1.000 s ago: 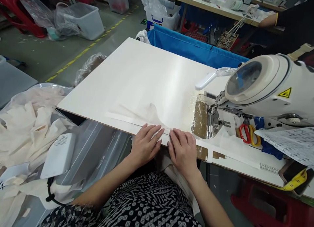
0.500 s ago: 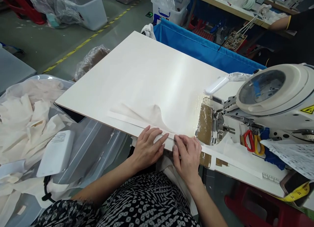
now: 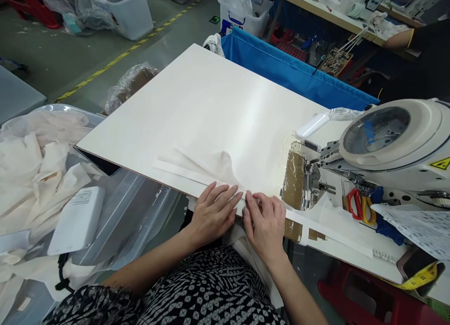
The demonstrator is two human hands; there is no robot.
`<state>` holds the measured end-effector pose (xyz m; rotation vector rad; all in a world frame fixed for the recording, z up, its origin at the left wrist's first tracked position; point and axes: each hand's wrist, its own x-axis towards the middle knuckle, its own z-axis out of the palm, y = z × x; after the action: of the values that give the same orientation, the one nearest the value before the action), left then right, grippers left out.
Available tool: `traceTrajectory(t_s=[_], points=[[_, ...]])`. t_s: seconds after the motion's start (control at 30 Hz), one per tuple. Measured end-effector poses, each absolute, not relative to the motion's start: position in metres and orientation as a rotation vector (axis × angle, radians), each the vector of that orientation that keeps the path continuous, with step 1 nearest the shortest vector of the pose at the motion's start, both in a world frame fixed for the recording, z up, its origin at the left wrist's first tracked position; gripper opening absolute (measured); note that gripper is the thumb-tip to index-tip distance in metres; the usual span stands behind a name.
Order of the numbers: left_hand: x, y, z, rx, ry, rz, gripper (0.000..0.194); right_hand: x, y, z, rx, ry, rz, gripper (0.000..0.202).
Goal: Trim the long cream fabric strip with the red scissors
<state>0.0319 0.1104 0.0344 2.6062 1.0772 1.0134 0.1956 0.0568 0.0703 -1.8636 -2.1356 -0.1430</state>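
A thin off-white fabric piece (image 3: 207, 166) lies along the table's front edge, partly rumpled, with a dark ruler-like scale showing at its near border. On that border my left hand (image 3: 214, 212) rests flat, fingers stretched out and side by side. Just right of it, my right hand (image 3: 265, 219) has its fingers bent, pinching the fabric's edge between thumb and forefinger. Both hands hide part of the border. To the right, the sewing machine's presser-foot area (image 3: 309, 184) stands beyond my right hand, where more pale fabric (image 3: 328, 217) stretches along the edge.
Red- and yellow-handled scissors (image 3: 356, 205), a printed sheet (image 3: 415, 226) and a yellow tape measure (image 3: 422, 276) sit at the right. A clear bin (image 3: 137, 198) with pale fabric stands left. Behind the white tabletop (image 3: 211, 100) hangs a blue cloth bin (image 3: 281, 65); another person's arm (image 3: 399, 39) is beyond.
My right hand has slid slightly left along the fabric's edge, closer to my left hand. My left hand and the fabric are almost unchanged.
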Motion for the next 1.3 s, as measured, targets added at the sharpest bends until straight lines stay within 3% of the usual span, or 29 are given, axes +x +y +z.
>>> traceTrajectory(t_s=[0.3, 1.1, 1.3], points=[[0.032, 0.110, 0.038, 2.630, 1.066, 0.944, 0.041, 0.194, 0.064, 0.074, -1.796, -2.325, -0.341, 0.032], [0.037, 0.101, 0.035, 2.597, 0.948, 0.867, 0.066, 0.181, 0.071, 0.068, -1.618, -2.497, -0.579, 0.029], [0.036, 0.102, 0.042, 2.812, 0.945, 0.724, 0.060, 0.181, 0.067, 0.068, -1.653, -2.461, -0.594, 0.032]])
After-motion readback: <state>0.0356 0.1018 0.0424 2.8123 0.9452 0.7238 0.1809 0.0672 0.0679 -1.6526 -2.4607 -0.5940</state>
